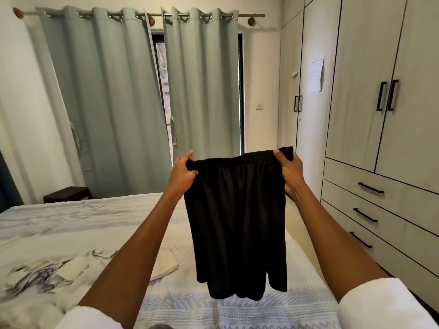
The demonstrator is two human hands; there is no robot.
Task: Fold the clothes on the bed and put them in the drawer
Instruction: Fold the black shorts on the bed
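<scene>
step: shake-out before folding | left hand (181, 173) and right hand (291, 173) pinch waistband ends of black shorts (237, 222), hanging free to straighten | bed (83, 222) below hands | drawers (380, 210) right of right hand, apparently closed

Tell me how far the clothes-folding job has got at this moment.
Early stage. Done: nothing shows as put away; the drawers are all shut. In hand: the left hand and right hand grip the waistband of the black shorts, held up unfolded above the bed. Left: fold the shorts, deal with the pale garment and the crumpled patterned garment lying on the bed, then stow everything.
</scene>
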